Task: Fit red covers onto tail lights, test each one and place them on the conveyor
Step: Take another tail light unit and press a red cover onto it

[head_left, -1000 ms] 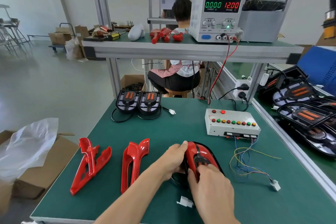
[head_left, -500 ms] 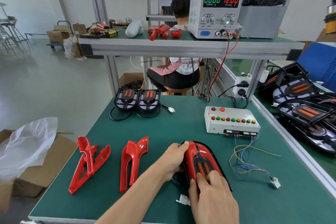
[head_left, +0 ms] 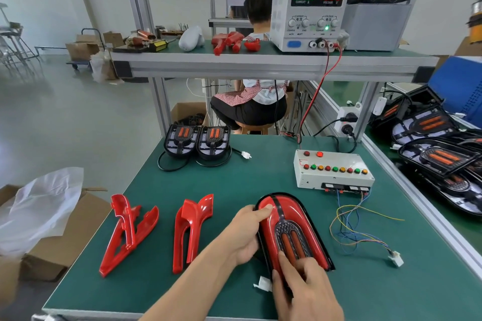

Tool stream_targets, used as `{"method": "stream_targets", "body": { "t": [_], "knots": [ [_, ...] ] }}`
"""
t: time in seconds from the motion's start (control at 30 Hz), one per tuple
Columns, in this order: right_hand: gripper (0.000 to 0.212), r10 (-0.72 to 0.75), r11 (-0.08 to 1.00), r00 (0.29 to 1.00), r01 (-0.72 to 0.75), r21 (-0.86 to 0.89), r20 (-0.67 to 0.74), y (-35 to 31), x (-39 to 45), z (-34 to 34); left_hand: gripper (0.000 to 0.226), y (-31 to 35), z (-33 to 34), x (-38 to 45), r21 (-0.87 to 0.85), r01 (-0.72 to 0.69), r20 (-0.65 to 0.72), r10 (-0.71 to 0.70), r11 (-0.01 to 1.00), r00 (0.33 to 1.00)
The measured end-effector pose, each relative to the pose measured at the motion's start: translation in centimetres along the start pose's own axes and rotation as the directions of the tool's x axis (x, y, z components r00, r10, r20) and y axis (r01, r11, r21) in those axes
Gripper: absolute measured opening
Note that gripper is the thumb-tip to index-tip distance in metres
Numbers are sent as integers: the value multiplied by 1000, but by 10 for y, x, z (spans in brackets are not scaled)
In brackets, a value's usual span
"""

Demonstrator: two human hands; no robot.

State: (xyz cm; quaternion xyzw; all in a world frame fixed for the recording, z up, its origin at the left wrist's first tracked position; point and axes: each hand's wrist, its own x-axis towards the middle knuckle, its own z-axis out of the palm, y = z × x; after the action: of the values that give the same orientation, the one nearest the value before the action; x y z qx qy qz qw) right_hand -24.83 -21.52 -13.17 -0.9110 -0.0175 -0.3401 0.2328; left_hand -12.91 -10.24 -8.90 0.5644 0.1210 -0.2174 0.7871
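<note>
A tail light with a red cover on it lies on the green bench in front of me. My left hand grips its left edge, thumb pressed on the cover's top. My right hand presses down on its near end with straight fingers. Two loose red covers lie to the left. Two uncovered black tail lights sit at the far edge. A white test box with coloured buttons stands to the right, and its wired plug lies loose.
A power supply reading 12.00 V sits on the upper shelf with red parts. Several black tail lights lie on the conveyor at right. A person sits beyond the bench. A cardboard box with plastic stands at left. A white connector lies near my right hand.
My right hand has slid back toward me from the cover's middle to its near end, uncovering the orange lens strips. My left hand keeps its grip.
</note>
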Motion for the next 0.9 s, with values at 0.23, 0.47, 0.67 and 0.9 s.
{"method": "stream_targets", "body": {
  "t": [0.23,0.47,0.67,0.9],
  "knots": [
    [28,95,979,995,-87,185,-32,13,0,2,30,-7,-4,-9,-155,-115,-31,112,981,993],
    [39,642,611,759,-592,525,109,5,15,5,32,-4,2,-16,-289,-269,-133,240,919,962],
    [37,604,48,595,-691,721,530,1,31,5,34,3,5,-24,-351,-365,-138,338,862,931],
    [34,447,-194,608,-651,734,657,-1,35,6,49,-7,3,-25,-407,-412,-133,394,815,910]
  ]
}}
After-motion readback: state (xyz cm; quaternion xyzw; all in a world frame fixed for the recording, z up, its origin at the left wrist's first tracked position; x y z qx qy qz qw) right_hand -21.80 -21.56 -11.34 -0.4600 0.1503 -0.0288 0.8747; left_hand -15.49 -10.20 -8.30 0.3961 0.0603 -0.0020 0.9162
